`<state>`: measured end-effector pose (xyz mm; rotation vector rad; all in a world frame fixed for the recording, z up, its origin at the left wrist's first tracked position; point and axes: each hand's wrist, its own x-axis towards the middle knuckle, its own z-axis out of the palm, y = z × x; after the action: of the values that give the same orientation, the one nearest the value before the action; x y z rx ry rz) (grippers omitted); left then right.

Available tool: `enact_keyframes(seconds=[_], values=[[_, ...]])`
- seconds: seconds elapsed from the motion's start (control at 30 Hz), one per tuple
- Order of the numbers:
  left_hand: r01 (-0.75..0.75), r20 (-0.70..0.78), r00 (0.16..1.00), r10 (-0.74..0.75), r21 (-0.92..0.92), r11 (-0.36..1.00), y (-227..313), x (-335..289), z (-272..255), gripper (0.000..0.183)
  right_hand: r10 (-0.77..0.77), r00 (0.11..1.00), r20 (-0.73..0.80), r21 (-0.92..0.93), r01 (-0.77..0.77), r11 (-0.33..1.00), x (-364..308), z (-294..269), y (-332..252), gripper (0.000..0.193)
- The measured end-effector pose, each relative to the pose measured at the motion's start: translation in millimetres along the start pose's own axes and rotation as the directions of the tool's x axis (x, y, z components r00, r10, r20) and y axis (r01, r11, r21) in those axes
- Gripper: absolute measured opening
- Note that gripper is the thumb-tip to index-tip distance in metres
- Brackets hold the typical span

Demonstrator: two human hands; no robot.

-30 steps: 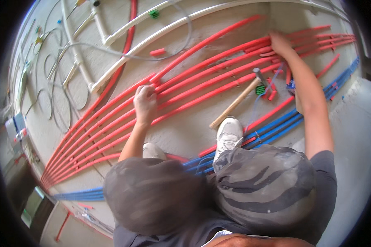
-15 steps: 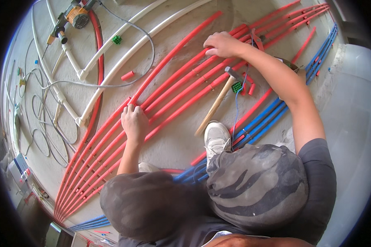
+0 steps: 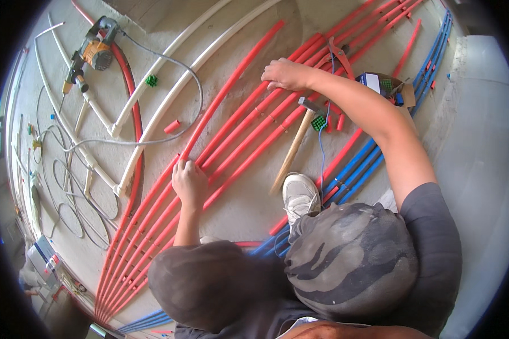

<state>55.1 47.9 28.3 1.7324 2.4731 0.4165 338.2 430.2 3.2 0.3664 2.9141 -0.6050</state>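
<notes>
Several red plastic pipes [image 3: 232,162] run side by side across the grey floor. My left hand [image 3: 189,183] is closed on a red pipe [image 3: 232,90] near its lower end, where it meets another pipe's end. Further up and to the right, my right hand [image 3: 287,74] curls its fingers around the neighbouring red pipe [image 3: 232,120]. A red-handled cutter-like tool [image 3: 341,58] lies on the pipes just beyond the right wrist. Below that forearm rests a hammer [image 3: 293,150] with a wooden handle, its head by a green studded block [image 3: 318,123].
White pipes [image 3: 178,85] and an orange-and-black power drill [image 3: 96,53] with a grey cable [image 3: 195,85] lie at the left. Blue pipes [image 3: 353,172] run right of my shoe [image 3: 301,195]. An open carton [image 3: 406,93] holds small items. Short red pipe pieces [image 3: 172,126] are scattered about.
The whole view has shifted slightly, showing more of the carton at the right. Both hands keep their places on the red pipes.
</notes>
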Motion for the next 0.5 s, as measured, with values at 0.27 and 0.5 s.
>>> enact_keyframes(seconds=[0.27,0.5], values=[[-0.288,-0.168,0.946,0.278,-0.038,0.957,52,43,-106,0.052,-0.17,0.941,-0.293,-0.189,0.117,0.975,10,-74,-97,0.023],[-0.211,0.168,0.958,0.233,-0.14,0.967,113,127,-203,0.042,-0.201,0.808,-0.554,-0.29,0.039,0.956,8,-162,-224,0.018]])
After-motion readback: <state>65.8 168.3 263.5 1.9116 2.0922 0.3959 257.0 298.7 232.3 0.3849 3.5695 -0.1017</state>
